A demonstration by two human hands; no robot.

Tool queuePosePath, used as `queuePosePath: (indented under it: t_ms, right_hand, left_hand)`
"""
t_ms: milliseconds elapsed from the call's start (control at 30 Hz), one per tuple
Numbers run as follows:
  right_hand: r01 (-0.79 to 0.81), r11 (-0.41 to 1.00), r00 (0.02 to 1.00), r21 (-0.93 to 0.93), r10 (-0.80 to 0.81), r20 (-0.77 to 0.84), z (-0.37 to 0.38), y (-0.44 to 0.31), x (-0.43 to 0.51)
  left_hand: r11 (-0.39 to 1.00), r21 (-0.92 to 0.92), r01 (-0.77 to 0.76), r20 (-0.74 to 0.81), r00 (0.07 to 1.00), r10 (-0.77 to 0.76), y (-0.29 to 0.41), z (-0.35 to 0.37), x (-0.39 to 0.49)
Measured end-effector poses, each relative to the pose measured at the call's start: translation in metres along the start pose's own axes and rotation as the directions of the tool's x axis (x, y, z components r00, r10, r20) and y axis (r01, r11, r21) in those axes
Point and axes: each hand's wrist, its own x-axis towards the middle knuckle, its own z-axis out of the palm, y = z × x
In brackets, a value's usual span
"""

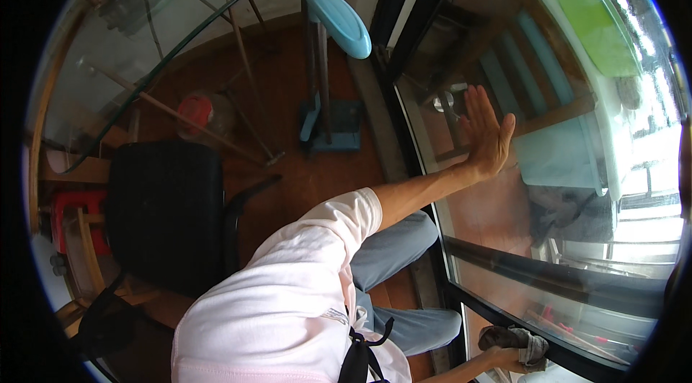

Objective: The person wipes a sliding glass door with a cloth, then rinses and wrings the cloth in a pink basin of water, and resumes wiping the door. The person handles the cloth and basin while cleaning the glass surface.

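Observation:
My left hand (485, 137) is laid against the glass pane (481, 210) of a black-framed sliding door, with its fingers spread and nothing held. Lower down, my right hand (505, 360) grips a crumpled grey cloth (532, 348) beside the door's dark frame (494, 311). The cloth covers part of the fingers. Whether it touches the glass, I cannot tell. My bent knees, in grey trousers (397, 248), are close to the door's edge.
A black chair (165, 215) stands behind me, near a glass tabletop (157, 67). A blue-handled broom and dustpan (335, 134) stand by the door frame. Beyond the glass are a green basin (597, 21) and a light-blue tub (557, 153). A red stool (78, 202) is at far left.

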Motion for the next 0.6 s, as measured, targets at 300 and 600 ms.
queuePosePath:
  t_ms: [300, 600]
  right_hand:
    - [0.005, 1.000, 1.000, 0.004, -0.005, 0.014, 0.018, -0.027, -0.014]
    - [0.006, 1.000, 0.999, 0.012, -0.006, 0.046, 0.034, -0.033, -0.023]
  left_hand:
    - [1.000, -0.003, -0.026, -0.029, 0.999, 0.026, -0.008, -0.007, 0.023]
    - [0.998, 0.019, -0.053, -0.107, 0.993, 0.055, -0.019, -0.024, 0.064]
